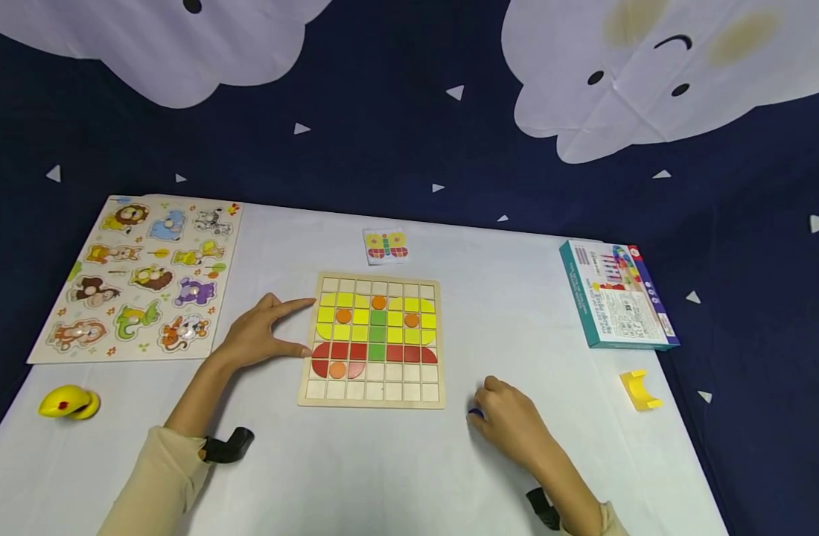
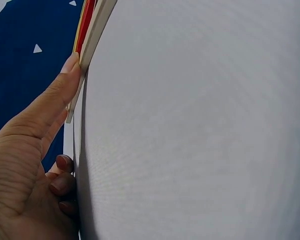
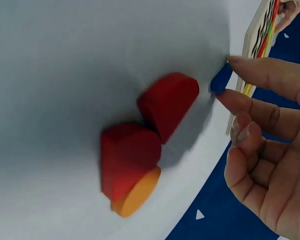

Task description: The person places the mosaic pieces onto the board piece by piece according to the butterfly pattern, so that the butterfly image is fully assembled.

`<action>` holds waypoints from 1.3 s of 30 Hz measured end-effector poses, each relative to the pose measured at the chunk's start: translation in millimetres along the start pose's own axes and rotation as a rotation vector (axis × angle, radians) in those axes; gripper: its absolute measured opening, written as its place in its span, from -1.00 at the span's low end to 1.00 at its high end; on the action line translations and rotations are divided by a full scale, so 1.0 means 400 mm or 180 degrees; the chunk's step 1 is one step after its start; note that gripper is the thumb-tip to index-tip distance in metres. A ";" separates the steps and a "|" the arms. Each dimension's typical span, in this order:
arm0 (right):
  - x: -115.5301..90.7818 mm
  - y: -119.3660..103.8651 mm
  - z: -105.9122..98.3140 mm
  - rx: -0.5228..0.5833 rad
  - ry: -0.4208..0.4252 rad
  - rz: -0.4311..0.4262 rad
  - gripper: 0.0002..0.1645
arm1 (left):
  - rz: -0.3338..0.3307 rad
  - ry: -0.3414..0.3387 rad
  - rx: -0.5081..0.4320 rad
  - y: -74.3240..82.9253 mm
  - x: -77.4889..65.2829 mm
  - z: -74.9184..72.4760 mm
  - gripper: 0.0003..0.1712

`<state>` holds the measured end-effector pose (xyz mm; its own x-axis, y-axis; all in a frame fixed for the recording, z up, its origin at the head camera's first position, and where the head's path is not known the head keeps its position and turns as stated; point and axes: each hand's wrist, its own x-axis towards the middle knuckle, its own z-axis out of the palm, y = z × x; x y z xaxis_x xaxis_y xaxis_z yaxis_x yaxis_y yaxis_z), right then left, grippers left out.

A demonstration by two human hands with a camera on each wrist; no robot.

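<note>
A wooden grid board (image 1: pixel 371 392) lies mid-table, with yellow, green, red and orange tiles set in a butterfly shape. At its left edge is my left hand (image 1: pixel 252 335), thumb and forefinger stretched apart, tips at the rim; the left wrist view shows the thumb (image 2: pixel 52 100) against the board's side. Right of the board, my right hand (image 1: pixel 513 420) pinches a small blue tile (image 3: pixel 221 80) between thumb and forefinger, low over the table. Two red rounded tiles (image 3: pixel 170 102) and an orange round tile (image 3: pixel 137 194) lie near that hand, hidden in the head view.
Behind the board lies a butterfly pattern card (image 1: pixel 386 251). An animal puzzle board (image 1: pixel 141 283) fills the left back, with a yellow toy (image 1: pixel 68 402) in front of it. A teal-edged box (image 1: pixel 620 298) and a yellow curved block (image 1: pixel 640 391) are at the right.
</note>
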<state>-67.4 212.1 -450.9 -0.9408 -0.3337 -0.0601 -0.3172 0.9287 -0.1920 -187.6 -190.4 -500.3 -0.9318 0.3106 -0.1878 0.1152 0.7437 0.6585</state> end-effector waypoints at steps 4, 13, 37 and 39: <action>0.000 -0.005 0.009 0.0044 0.0071 0.0126 -0.65 | -0.0016 0.0003 -0.0015 -0.002 0.000 0.002 0.09; -0.013 0.012 -0.016 0.0267 -0.0079 0.0278 -0.89 | 0.0008 0.0018 -0.0007 -0.006 -0.001 0.003 0.08; -0.020 0.047 0.017 0.0371 0.0030 -0.0733 -0.79 | 0.0061 0.0034 0.0000 -0.004 -0.001 0.002 0.07; -0.019 0.044 0.020 0.0318 0.0069 -0.0741 -0.80 | 0.0077 0.0036 -0.0007 -0.003 -0.001 0.002 0.07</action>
<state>-64.8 229.8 -461.5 -0.8465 -0.5321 0.0178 -0.5131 0.8064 -0.2940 -187.0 -191.0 -501.8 -0.9326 0.3216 -0.1636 0.1369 0.7348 0.6644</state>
